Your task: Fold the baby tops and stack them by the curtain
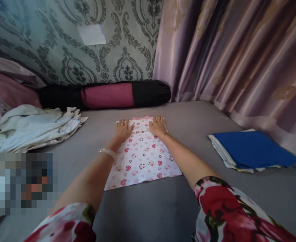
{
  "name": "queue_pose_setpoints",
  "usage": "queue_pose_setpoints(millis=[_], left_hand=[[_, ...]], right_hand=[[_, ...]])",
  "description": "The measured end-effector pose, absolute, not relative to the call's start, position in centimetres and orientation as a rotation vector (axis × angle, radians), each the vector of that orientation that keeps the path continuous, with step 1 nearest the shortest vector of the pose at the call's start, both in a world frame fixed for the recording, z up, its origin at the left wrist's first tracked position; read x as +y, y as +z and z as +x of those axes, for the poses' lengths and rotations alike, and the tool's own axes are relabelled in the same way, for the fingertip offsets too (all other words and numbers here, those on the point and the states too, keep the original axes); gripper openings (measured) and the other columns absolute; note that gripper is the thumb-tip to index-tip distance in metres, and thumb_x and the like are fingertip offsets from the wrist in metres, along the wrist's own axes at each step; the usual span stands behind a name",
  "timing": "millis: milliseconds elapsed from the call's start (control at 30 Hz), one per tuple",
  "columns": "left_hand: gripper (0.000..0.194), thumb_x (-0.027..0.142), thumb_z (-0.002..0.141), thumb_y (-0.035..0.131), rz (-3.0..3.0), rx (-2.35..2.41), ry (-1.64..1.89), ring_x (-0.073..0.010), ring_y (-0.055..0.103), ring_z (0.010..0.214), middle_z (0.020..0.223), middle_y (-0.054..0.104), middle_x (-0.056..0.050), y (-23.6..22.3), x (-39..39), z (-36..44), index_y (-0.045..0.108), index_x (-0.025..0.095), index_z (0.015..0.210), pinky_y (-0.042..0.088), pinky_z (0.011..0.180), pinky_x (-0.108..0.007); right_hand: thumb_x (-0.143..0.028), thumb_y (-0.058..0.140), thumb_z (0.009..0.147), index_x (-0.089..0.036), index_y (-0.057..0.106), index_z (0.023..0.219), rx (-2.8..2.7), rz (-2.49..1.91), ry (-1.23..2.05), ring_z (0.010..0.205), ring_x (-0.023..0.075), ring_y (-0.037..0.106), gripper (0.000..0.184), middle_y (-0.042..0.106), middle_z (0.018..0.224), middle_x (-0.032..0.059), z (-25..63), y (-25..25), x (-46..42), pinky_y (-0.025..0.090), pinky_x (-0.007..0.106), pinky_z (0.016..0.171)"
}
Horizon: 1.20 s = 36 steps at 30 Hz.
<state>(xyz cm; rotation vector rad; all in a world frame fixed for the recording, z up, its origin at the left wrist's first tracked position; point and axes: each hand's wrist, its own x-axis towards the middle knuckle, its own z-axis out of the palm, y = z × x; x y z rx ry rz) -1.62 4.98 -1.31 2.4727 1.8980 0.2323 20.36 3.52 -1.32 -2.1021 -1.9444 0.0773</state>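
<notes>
A white garment (143, 158) printed with red hearts and small flowers lies flat on the grey bed sheet (143, 215). Its far end is folded over in a band, and a bit of pink trim (141, 118) shows beyond that edge. My left hand (123, 130) presses flat on the left end of the band, fingers stretched out. On the right end rests my right hand (158, 126), also flat with fingers extended. Neither hand grips the cloth. The garment's exact kind cannot be told.
A heap of pale clothes (34, 126) lies at the left. To the right sits a folded stack topped by blue cloth (251, 149). A long black and pink bag (107, 95) lies along the wall, and a curtain (213, 50) hangs at the right.
</notes>
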Motion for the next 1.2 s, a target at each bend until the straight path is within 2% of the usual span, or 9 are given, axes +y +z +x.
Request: queue_pose_setpoints(millis=[233,400,500,633,700,867,1000,1067,1200], left_hand=[[0.071,0.052,0.097,0.019,2.467,1.903,0.238,-0.0323,0.028,0.144,0.152,0.035,-0.024,-1.4,4.7,-1.6,0.035,0.004,0.147,0.018,0.118,-0.046],[0.066,0.051,0.098,0.019,2.568,1.843,0.463,-0.0262,0.024,0.147,0.156,0.033,-0.017,-1.1,3.8,-1.7,0.036,0.011,0.148,0.013,0.12,-0.044],[0.059,0.047,0.099,0.021,2.677,1.725,0.508,-0.0224,0.025,0.147,0.154,0.039,-0.01,-1.1,3.6,-1.7,0.039,0.018,0.147,0.01,0.121,-0.043],[0.057,0.047,0.099,0.023,2.686,1.596,0.339,-0.0242,0.03,0.144,0.153,0.042,-0.009,-1.5,4.2,-1.9,0.042,0.02,0.146,0.017,0.119,-0.044],[0.058,0.048,0.099,0.023,2.659,1.593,0.309,-0.0248,0.031,0.144,0.154,0.04,-0.01,-1.7,4.6,-2.0,0.041,0.019,0.147,0.019,0.118,-0.045],[0.058,0.05,0.099,0.023,2.628,1.617,0.304,-0.0243,0.029,0.145,0.154,0.039,-0.008,-1.8,4.8,-2.1,0.04,0.022,0.147,0.017,0.119,-0.044],[0.06,0.054,0.098,0.024,2.644,1.623,0.295,-0.0279,0.029,0.144,0.155,0.038,-0.007,-1.4,4.5,-2.0,0.037,0.024,0.149,0.018,0.118,-0.047],[0.061,0.057,0.097,0.027,2.659,1.638,0.266,-0.0294,0.029,0.144,0.155,0.039,-0.007,-1.2,4.3,-1.9,0.038,0.026,0.149,0.019,0.117,-0.048],[0.061,0.059,0.095,0.032,2.679,1.649,0.276,-0.0299,0.032,0.142,0.153,0.041,-0.007,-1.1,4.2,-1.9,0.042,0.027,0.146,0.021,0.116,-0.048]], right_hand=[[-0.042,0.033,0.098,-0.005,0.041,0.144,-1.91,-2.1,0.055,0.143,0.0386,0.024,0.059,0.033,0.153,0.0255,20.2,-1.1,3.0,0.018,0.055,0.112],[-0.032,0.035,0.098,-0.011,0.026,0.153,-1.928,-1.965,-0.119,0.149,0.0341,0.006,0.059,0.01,0.162,0.0188,19.8,-0.5,1.9,0.005,0.06,0.115],[-0.023,0.034,0.098,-0.015,0.028,0.153,-2.09,-1.797,-0.21,0.15,0.0279,0.003,0.055,0.01,0.163,0.0124,19.8,-0.2,1.8,0.0,0.056,0.117],[-0.018,0.028,0.098,-0.012,0.036,0.149,-2.226,-1.811,-0.027,0.146,0.0237,0.022,0.052,0.033,0.157,0.0109,19.9,-0.7,2.9,0.012,0.044,0.12],[-0.021,0.027,0.099,-0.01,0.039,0.148,-2.23,-1.856,0.076,0.143,0.0231,0.03,0.051,0.038,0.154,0.0102,20.1,-1.2,3.6,0.018,0.04,0.119],[-0.027,0.026,0.101,-0.014,0.037,0.149,-2.222,-1.866,0.143,0.145,0.0231,0.027,0.051,0.032,0.157,0.0073,20.3,-1.4,3.9,0.016,0.042,0.119],[-0.044,0.028,0.101,-0.022,0.031,0.153,-2.239,-1.838,0.141,0.146,0.0279,0.025,0.056,0.03,0.159,0.0077,20.2,-1.0,3.0,0.016,0.048,0.118],[-0.05,0.03,0.1,-0.027,0.033,0.152,-2.255,-1.834,0.115,0.145,0.0301,0.025,0.057,0.029,0.159,0.0079,20.2,-0.9,2.8,0.017,0.049,0.117],[-0.049,0.032,0.1,-0.028,0.039,0.149,-2.296,-1.898,0.108,0.144,0.0319,0.026,0.054,0.028,0.159,0.0087,20.0,-0.1,2.8,0.019,0.051,0.116]])
